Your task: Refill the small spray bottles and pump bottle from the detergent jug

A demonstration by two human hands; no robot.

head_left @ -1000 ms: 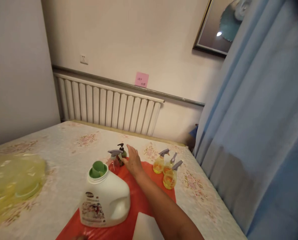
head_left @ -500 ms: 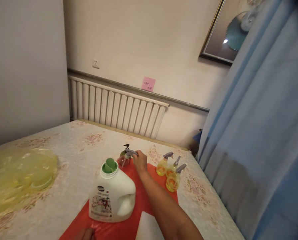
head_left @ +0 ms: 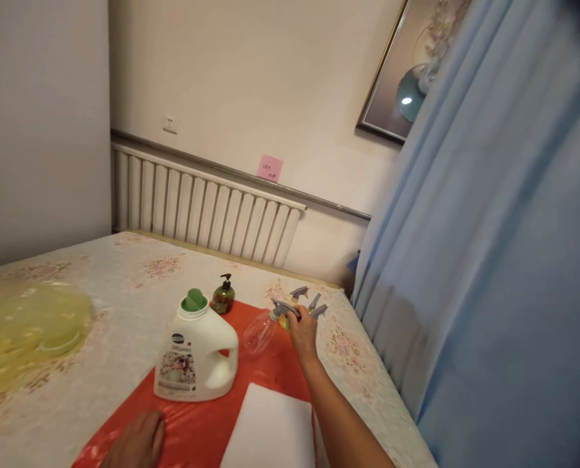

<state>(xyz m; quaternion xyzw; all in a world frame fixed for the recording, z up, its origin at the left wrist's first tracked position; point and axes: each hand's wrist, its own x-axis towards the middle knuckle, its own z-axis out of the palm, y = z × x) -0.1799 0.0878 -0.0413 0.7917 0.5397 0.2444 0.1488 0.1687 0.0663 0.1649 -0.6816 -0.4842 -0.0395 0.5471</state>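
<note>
My right hand (head_left: 303,331) is closed on the grey trigger head of a clear spray bottle (head_left: 259,331). The bottle tilts with its transparent body to the left, and it looks empty. Behind my hand, mostly hidden, stand several spray bottles with grey heads (head_left: 299,292). My left hand (head_left: 136,442) rests on the red sheet (head_left: 192,429) at the bottom, fingers lying flat with nothing in them. Just beyond it stands a large white jug (head_left: 197,364) with a green cap (head_left: 195,299) in its mouth. A green pump bottle (head_left: 223,296) stands behind the jug.
A white block or board (head_left: 270,426) lies on the red sheet in front of me. At left on the flowered tablecloth (head_left: 124,279) is a see-through yellow plastic thing (head_left: 31,325). A blue curtain (head_left: 440,227) hangs along the right, and a radiator (head_left: 206,208) runs behind the table.
My right hand has carried the clear spray bottle right, away from the pump bottle toward the other spray bottles. More of my left hand shows. The view has shifted right.
</note>
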